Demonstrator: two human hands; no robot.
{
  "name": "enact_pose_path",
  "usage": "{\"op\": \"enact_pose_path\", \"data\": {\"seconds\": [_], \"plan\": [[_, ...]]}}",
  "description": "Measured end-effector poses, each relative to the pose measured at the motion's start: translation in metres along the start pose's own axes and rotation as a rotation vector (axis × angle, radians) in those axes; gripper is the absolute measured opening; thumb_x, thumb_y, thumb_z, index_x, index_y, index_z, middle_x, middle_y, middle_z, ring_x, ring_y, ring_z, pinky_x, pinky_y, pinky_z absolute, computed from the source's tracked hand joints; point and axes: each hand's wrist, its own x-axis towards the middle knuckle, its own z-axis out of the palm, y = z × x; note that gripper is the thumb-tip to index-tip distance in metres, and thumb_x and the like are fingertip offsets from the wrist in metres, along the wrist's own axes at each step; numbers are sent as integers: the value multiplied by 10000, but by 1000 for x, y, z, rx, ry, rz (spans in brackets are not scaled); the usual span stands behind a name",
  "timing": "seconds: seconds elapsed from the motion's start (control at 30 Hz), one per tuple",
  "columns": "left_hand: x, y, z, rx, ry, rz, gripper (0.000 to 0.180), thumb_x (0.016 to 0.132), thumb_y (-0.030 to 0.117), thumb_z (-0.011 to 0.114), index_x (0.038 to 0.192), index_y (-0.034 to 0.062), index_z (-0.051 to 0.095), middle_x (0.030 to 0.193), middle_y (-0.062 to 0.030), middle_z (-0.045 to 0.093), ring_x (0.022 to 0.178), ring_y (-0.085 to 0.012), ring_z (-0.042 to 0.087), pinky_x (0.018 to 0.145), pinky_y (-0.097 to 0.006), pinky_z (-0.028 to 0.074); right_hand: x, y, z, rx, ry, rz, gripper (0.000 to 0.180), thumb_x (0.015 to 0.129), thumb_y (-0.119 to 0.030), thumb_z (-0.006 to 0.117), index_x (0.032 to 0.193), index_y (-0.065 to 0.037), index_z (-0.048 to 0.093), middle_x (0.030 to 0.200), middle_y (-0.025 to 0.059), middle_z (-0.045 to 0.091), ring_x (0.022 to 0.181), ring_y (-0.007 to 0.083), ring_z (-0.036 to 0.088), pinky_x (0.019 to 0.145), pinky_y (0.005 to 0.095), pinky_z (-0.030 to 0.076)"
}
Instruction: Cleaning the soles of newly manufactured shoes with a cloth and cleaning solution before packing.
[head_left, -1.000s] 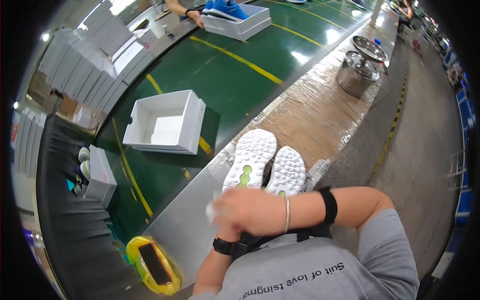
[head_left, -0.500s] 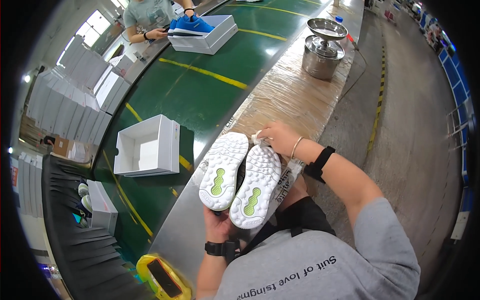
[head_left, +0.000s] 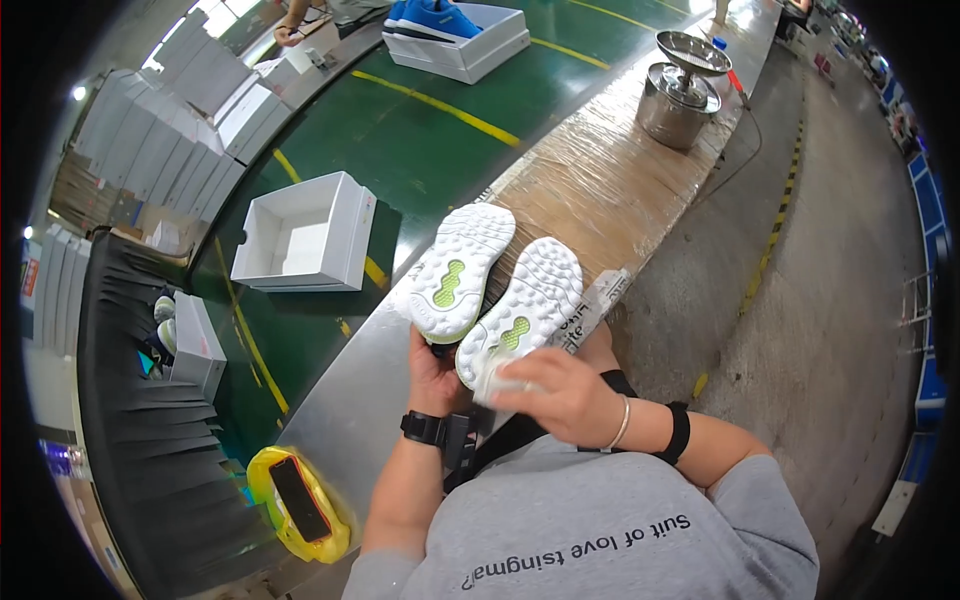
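A pair of sneakers is held soles up, showing white studded soles with green centre patches. My left hand grips the heel end from below, its fingers partly hidden under the shoes. The left sneaker and the right sneaker lie side by side, toes pointing away from me. My right hand is closed on a crumpled white cloth, pressed against the heel of the right sneaker. Below the shoes runs a metal ledge, partly covered in film-wrapped cardboard.
An open white shoebox sits on the green conveyor belt. Farther along, another box holds blue sneakers near a co-worker. A metal canister with a dish on top stands on the ledge. A phone lies in a yellow holder.
My right hand has moved with the cloth from the toe end of the right sneaker down to its heel. The co-worker's hands have left the blue sneakers. The whole view has shifted.
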Motion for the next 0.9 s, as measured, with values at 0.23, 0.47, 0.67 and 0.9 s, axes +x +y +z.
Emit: {"op": "enact_pose_path", "data": {"seconds": [0.23,0.47,0.67,0.9], "plan": [[3,2,-13,40,-7,-13,474,895,403,490,1216,57,532,1205,-116,583,1095,-266,565,955,-430,455,-13,10,1,-138,-55,-225,291,744,-102,576,1026,-131,640,1121,70,566,1001,238,545,849,347,468],[13,8,6,8,79,-55,564,894,462,471,1264,36,485,1287,-140,513,1175,-309,493,1006,-470,393,-18,100,-3,-201,264,194,273,771,-32,562,1015,-125,644,1091,142,584,998,341,540,864,396,451],[12,6,4,107,92,-36,599,888,492,486,1277,36,470,1297,-147,501,1187,-320,483,1005,-482,396,1,174,-11,-317,195,456,285,786,-43,535,1031,-130,652,1083,142,582,988,323,544,858,393,449],[27,15,-26,179,-24,-37,566,872,479,507,1243,52,506,1248,-133,544,1137,-300,528,977,-467,428,15,120,12,-215,408,162,208,780,-83,507,894,-85,680,834,143,628,929,293,567,814,391,453]]}}
